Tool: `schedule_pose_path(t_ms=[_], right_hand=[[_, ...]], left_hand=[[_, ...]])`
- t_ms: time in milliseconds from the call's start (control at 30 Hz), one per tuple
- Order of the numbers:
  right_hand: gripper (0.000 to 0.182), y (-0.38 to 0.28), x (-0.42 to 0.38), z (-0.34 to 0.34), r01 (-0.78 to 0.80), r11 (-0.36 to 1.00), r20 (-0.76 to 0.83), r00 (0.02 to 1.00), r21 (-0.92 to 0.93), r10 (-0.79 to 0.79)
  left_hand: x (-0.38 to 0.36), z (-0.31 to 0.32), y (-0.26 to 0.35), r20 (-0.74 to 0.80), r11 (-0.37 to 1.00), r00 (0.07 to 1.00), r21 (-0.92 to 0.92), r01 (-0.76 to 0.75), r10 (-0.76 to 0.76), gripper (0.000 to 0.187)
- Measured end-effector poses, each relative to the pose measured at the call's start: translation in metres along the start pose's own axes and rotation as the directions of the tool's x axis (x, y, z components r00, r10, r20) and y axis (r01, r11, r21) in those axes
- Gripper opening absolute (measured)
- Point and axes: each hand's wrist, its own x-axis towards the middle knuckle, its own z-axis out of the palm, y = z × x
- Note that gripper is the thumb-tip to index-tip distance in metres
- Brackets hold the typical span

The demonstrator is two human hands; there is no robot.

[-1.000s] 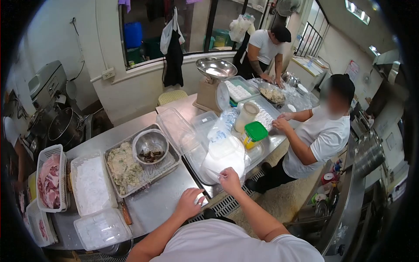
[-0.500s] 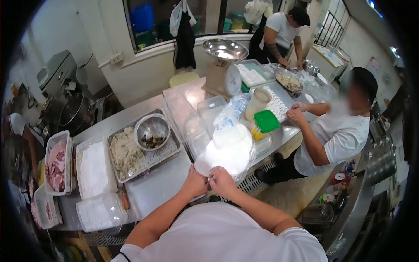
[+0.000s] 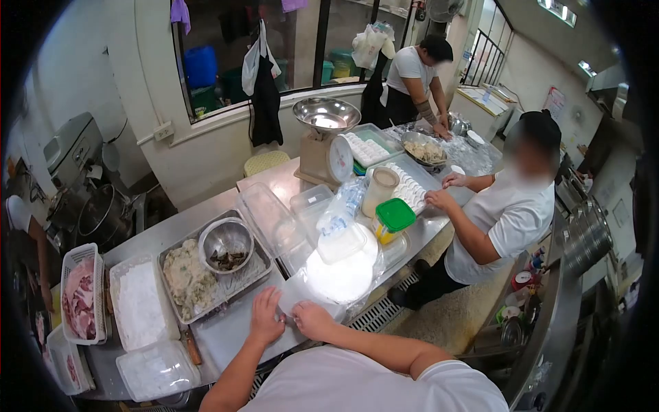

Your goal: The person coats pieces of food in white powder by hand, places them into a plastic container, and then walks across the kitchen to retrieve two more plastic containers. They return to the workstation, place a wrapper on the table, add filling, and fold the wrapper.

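Observation:
A thin, translucent white sheet (image 3: 294,294) lies between my hands, beside a stack of round white sheets (image 3: 328,283) in clear plastic. My right hand (image 3: 316,321) is closed, with its fingers pinching the near edge of the thin sheet. My left hand (image 3: 264,319) rests by the sheet's left side, fingers stretched out and thumb apart. Left of it is a metal tray (image 3: 206,314) with a pale, lumpy filling (image 3: 187,278) and a steel bowl (image 3: 226,233) holding dark pieces.
Tubs of white powder (image 3: 141,295) and a basket of raw meat (image 3: 81,295) stand left, near a brown handle (image 3: 193,349). A scale (image 3: 317,154), a green-lidded tub (image 3: 395,216) and a jar (image 3: 379,189) are farther right. Two co-workers (image 3: 504,206) work along the table.
My hands have moved apart and left of the stack. A thin sheet now shows separately between them. My left hand has opened from a pinch. The view has shifted.

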Motion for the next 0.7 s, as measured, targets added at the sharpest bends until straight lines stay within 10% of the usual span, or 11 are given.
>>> schedule_pose_path(t_ms=[100,333,700], right_hand=[[0.021,-0.004,-0.002,0.019,0.1,0.994,0.014,0.995,-0.049,-0.099],[0.029,-0.036,-0.007,0.013,-0.089,0.977,0.016,0.995,-0.196,0.094],[0.025,-0.071,-0.004,0.096,0.231,0.958,-0.017,0.971,-0.168,-0.237]], left_hand=[[0.0,-0.015,-0.017,0.26,0.958,0.944,0.147,-0.248,0.204,0.053],[-0.045,-0.037,-0.061,0.064,0.973,0.988,0.181,-0.146,0.137,0.042],[-0.149,-0.107,-0.058,0.038,0.974,0.999,0.229,0.002,-0.011,0.046]])
